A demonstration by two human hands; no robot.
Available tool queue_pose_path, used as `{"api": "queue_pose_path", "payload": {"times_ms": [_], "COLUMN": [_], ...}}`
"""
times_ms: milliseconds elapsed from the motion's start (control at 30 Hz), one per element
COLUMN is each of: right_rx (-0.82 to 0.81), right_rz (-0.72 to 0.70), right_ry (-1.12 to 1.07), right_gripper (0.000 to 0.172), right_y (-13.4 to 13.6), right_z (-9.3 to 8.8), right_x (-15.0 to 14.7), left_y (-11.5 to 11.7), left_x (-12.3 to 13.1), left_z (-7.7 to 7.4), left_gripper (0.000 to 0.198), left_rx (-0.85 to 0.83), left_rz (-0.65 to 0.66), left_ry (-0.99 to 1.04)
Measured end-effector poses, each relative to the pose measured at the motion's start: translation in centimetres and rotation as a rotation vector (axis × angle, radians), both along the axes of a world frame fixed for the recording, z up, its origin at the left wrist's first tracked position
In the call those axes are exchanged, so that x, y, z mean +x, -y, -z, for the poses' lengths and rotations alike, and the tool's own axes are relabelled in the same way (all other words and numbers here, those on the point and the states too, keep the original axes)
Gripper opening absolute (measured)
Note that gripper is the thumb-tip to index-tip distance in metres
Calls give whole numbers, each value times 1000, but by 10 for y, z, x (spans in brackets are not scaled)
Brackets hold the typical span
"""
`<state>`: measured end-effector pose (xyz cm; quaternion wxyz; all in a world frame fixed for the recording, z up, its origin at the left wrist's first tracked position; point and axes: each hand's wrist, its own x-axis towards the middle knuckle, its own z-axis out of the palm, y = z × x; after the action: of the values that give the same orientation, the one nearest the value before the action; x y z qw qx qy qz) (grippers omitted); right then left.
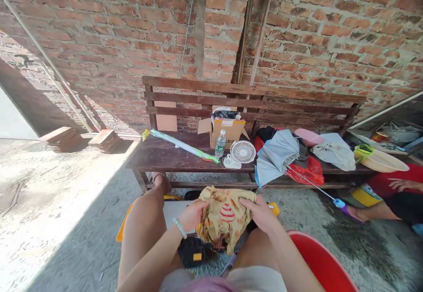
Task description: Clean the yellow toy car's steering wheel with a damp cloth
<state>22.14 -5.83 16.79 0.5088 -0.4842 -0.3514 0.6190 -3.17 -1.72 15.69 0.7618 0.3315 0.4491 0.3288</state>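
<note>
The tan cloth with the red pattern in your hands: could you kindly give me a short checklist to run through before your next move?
1. Left hand and right hand both on the tan cloth with the red pattern: ok.
2. Cloth spread flat: not ok, it is bunched between the hands.
3. White beaded bracelet on the left wrist clear of the cloth: ok.
4. Black-and-yellow boxy object below the cloth free of it: cannot tell.
5. Metal shaft of the blue-grey umbrella clear of the co-worker's bare foot: cannot tell.

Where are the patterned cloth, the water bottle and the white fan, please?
Patterned cloth (227,212): head view, on the red printed motif.
Water bottle (220,145): head view, on its clear body.
White fan (243,151): head view, on its round grille.
</note>
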Motion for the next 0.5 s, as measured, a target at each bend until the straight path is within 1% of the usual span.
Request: {"api": "queue_pose_path", "payload": {"times_ms": [33, 67, 133, 167, 233, 267, 333, 400, 433, 500], "right_rx": [-2, -17, -20, -10, 34, 63, 124, 187, 214, 257], "right_rz": [48, 74, 121, 136, 162, 162, 136, 107, 111, 163], "right_ry": [33, 65, 141, 183, 276, 322, 404, 451, 457, 449], "right_gripper": [62, 63, 62, 61, 58, 55, 52, 50, 49, 51], "right_y": [-5, -10, -18, -20, -20, -19, -18, -19, -21, -25], "right_z": [-10, -20, -40, -48, -61, -66, -76, -88, -95, -108], "right_x": [13, 27, 55, 67, 84, 89, 92, 89, 86, 81], "left_y": [-8, -17, -36, -43, -54, -57, -60, -58, -55, -43], "left_x": [-8, -18, -40, -50, -65, -68, -65, -55, -50, -40], "left_z": [1, -2, -15, -24, -41, -47, -55, -54, -50, -37], "left_gripper": [43, 44, 35, 29, 24, 23, 17, 14, 14, 14], "left_rx": [24, 50, 153, 203, 296, 308, 268, 167, 113, -15], "left_rz": [-145, -215, -290, -309, -352, -350, -294, -220, -212, -218], "left_ry": [-22, -31, -16, 3, 53, 79, 117, 106, 86, 51]}}
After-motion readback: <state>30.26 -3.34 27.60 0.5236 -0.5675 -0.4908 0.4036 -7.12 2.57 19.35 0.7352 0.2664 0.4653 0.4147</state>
